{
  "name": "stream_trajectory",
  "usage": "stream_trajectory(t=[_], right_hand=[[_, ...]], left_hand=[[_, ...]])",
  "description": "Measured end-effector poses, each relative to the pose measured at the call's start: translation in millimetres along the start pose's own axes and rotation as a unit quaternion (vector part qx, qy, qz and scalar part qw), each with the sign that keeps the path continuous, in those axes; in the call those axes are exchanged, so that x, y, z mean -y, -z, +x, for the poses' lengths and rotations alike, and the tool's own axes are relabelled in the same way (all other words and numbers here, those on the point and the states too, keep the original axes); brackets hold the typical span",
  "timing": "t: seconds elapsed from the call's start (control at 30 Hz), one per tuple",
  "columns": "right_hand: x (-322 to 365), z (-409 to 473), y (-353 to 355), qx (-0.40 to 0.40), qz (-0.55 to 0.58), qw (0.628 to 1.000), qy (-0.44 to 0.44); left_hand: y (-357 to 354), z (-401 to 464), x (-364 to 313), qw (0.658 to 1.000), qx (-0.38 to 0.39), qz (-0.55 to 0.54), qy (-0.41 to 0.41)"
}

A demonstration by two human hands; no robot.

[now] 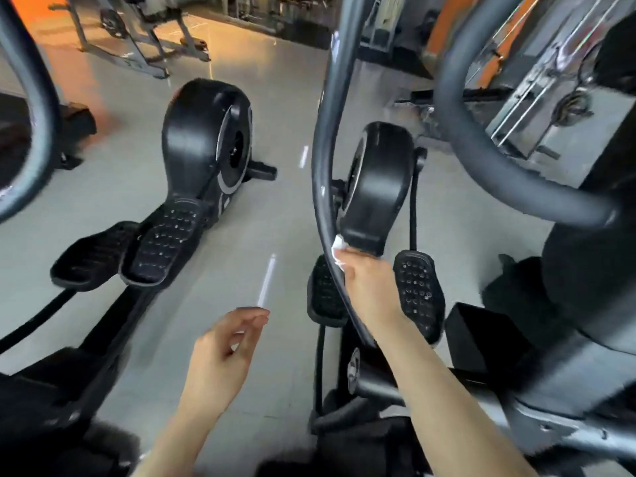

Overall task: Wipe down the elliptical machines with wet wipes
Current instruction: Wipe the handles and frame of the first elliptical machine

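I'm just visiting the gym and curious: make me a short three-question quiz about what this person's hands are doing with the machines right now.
1. True or false: the right hand presses a white wipe against the grey handlebar of the nearer elliptical.
2. What does the left hand hold?
A. a spray bottle
B. nothing
C. a second wipe
3. Fill in: each elliptical has two studded black ____, such as this one.

Key:
1. True. The wipe sits between the hand and the bar.
2. B. Its fingers hang loosely curled above the floor.
3. Pedals.
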State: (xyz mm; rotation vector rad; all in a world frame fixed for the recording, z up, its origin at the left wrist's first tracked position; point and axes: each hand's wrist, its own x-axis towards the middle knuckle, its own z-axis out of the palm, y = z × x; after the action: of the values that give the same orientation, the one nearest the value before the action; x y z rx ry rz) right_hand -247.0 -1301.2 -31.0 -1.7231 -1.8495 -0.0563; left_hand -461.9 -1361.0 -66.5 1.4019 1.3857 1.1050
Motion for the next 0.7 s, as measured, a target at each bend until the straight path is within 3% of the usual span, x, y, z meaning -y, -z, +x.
stream_trajectory(t=[0.1,0.27,0.43,0.57,0.7], right_hand=[[23.1,24.0,-13.9,-0.052,-0.030,0.997,-0.046],[30.0,-30.5,0.8,0.094,-0.163,0.965,-0.184],[46.1,-61.5,15.9,0.122,-0.157,0.925,-0.325],[53.3,-41.0,-3.9,0.073,-0.128,0.930,-0.338],[64.2,19.0,-33.4,0.002,-0.095,0.955,-0.282]], left_hand=[[48.2,23.5,12.2,1.000,0.005,-0.022,0.014],[61.7,46.6,13.8,0.996,0.073,-0.045,0.017],[52.6,52.4,8.3,0.980,0.198,-0.022,-0.012],[47.9,61.7,6.4,0.976,0.216,-0.014,-0.019],[48.1,81.1,-1.4,0.978,0.208,0.000,-0.034]])
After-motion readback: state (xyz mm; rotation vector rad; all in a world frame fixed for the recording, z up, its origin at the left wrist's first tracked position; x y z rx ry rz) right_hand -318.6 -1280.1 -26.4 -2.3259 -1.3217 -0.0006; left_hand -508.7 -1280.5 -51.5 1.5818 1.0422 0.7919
